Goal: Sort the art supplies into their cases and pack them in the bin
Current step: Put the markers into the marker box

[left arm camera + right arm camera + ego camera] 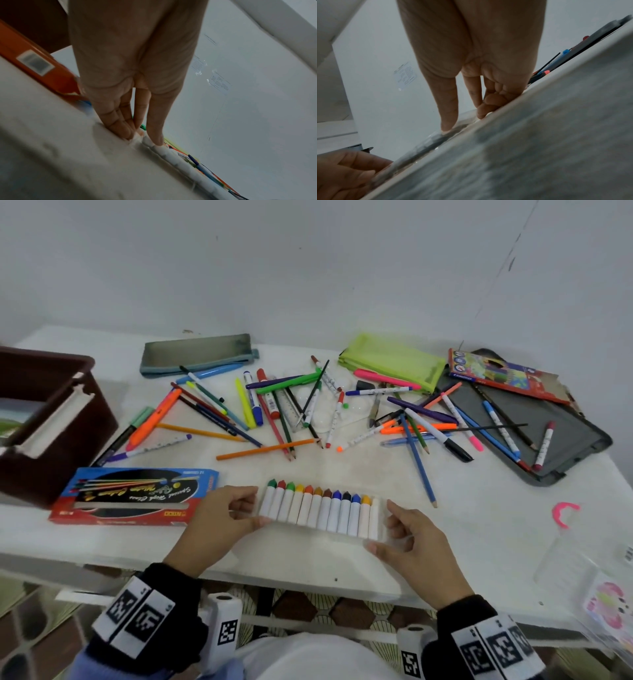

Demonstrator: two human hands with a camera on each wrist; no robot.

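A clear tray of white crayons (322,510) with coloured tips lies near the table's front edge. My left hand (255,506) pinches its left end between thumb and fingers, and my right hand (382,527) pinches its right end. In the left wrist view my left hand (145,135) has its thumb on the crayons (180,158). In the right wrist view my right hand (462,121) has its thumb on the clear tray (428,142). A dark brown bin (51,405) stands at the far left. Loose pens, markers and pencils (291,412) lie scattered across the middle.
A blue and red paint box (137,494) lies left of the tray. At the back are a grey pouch (198,354) and a green pouch (394,361). To the right, a coloured pencil box (503,374) rests on an open grey case (548,422). A pink clip (565,513) lies at the right.
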